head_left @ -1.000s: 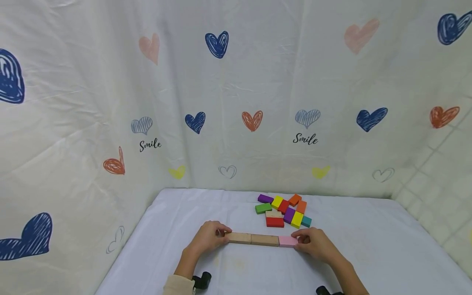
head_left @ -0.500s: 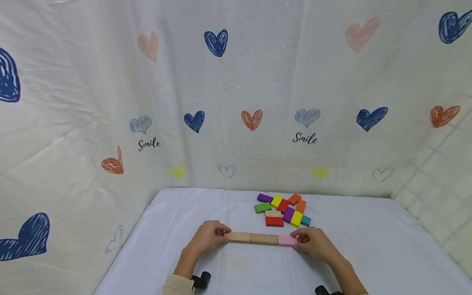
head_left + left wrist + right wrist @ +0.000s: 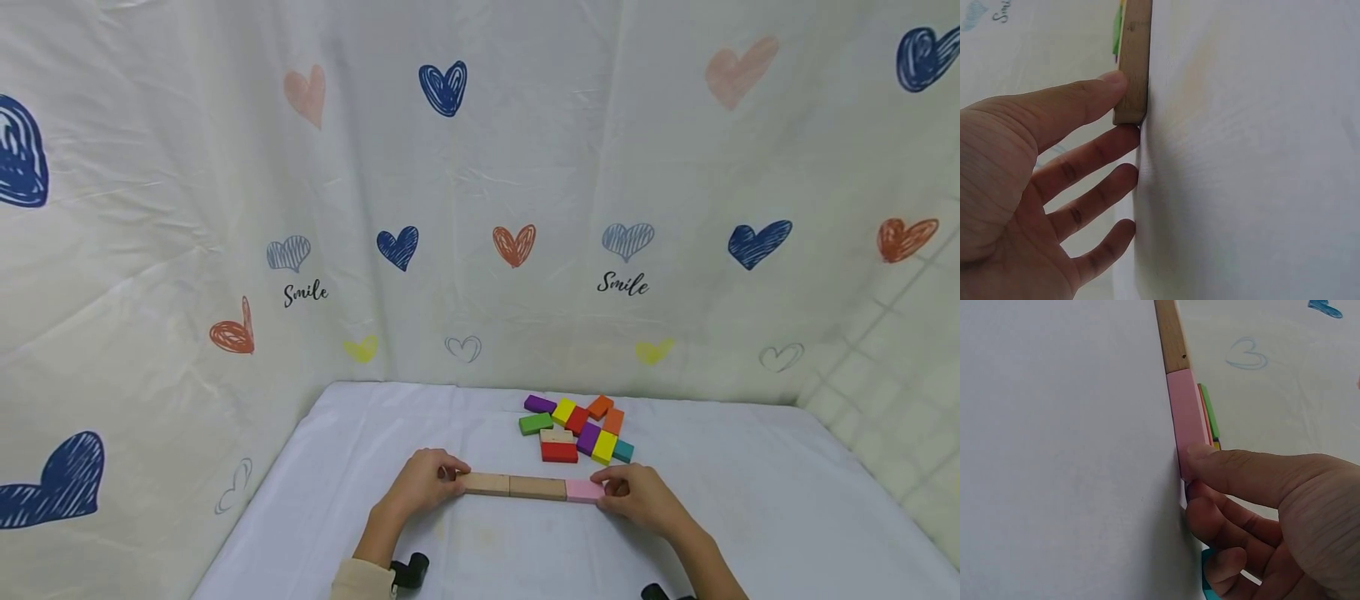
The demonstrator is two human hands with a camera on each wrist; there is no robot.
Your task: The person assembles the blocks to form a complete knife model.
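Note:
Three blocks lie end to end in a straight row on the white-covered table: a plain wooden block (image 3: 487, 483) at the left, a second wooden block (image 3: 537, 487) in the middle and a pink block (image 3: 584, 491) at the right. My left hand (image 3: 425, 482) pinches the outer end of the left block; its thumb (image 3: 1088, 103) lies on the near face and the lower fingers touch the cloth. With thumb and fingers, my right hand (image 3: 639, 497) holds the pink block's outer end. The right index fingertip is partly hidden behind that block.
Behind the row lies a loose group of coloured blocks, among them a red block (image 3: 559, 452), a green block (image 3: 536, 423), a purple block (image 3: 540, 404) and a teal block (image 3: 623, 451). A white curtain (image 3: 555, 325) with printed hearts stands behind the table (image 3: 375, 417).

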